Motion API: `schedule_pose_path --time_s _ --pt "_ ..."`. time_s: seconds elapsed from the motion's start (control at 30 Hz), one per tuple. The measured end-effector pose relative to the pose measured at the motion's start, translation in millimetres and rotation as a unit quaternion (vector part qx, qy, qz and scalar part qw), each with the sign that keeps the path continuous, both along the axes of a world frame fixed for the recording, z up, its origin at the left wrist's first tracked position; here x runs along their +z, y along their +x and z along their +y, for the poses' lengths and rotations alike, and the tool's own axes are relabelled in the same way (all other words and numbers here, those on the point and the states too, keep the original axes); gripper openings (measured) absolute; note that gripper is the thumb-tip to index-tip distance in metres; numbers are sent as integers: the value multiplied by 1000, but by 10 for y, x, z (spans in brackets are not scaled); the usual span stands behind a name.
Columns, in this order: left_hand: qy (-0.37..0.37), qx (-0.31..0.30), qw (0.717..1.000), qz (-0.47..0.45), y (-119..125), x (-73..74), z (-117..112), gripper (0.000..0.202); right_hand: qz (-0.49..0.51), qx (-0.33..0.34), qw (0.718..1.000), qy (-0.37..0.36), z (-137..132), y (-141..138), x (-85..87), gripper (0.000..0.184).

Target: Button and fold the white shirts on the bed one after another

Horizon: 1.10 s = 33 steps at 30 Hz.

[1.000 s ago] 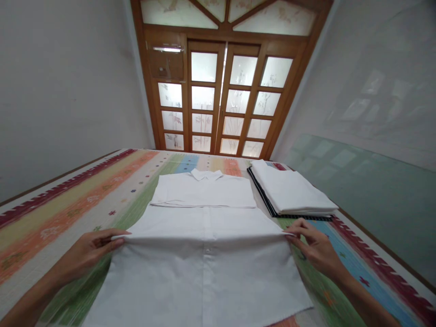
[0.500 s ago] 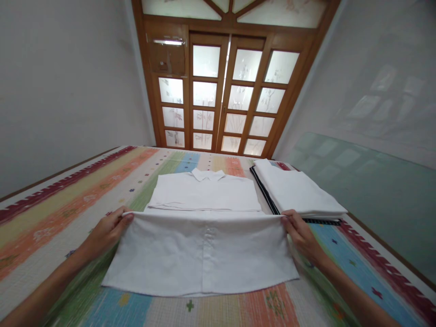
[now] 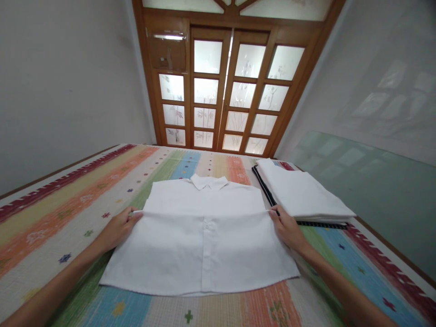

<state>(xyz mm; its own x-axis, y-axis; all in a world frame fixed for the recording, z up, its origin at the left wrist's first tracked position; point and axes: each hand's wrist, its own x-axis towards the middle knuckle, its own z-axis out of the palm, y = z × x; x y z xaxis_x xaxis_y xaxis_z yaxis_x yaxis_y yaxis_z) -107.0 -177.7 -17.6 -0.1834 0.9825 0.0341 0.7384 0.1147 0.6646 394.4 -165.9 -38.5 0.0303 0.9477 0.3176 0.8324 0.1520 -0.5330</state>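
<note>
A white collared shirt point(image 3: 204, 254) lies in front of me with its collar at the far side. Its button strip runs down the middle of the near part. My left hand point(image 3: 123, 227) pinches the cloth at the left end of a raised crosswise fold. At the right end of that fold, my right hand point(image 3: 284, 225) grips the cloth between thumb and fingers. The fold is stretched straight between both hands and hides some of the shirt's upper body behind it. The hem rests on the bedspread near me.
Folded white garments point(image 3: 306, 193) are stacked on the right, with a black patterned edge showing beneath. A striped, multicoloured bedspread point(image 3: 68, 213) covers the surface. A pale green headboard-like panel point(image 3: 368, 186) borders the right. Wooden glazed doors point(image 3: 225, 86) stand at the far end.
Both hands have moved slightly inward, drawing the ends of the held fold closer together. The gap between the fold and the shirt's upper part has closed in view.
</note>
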Motion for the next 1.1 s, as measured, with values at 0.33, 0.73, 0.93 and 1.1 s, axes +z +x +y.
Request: schedule_pose_path --time_s 0.33,0.73,0.93,1.1 --pt "48 82 979 179 56 -48 -127 33 -292 -89 952 -38 -110 -207 -146 31" --pt "-59 -63 989 -120 -254 110 -434 64 108 93 956 -256 -409 277 218 53" --pt "13 4 974 -226 -149 391 -287 69 270 52 951 -143 -202 247 430 59" --pt "35 109 918 -380 1 469 159 56 458 -17 885 -81 247 96 447 38"
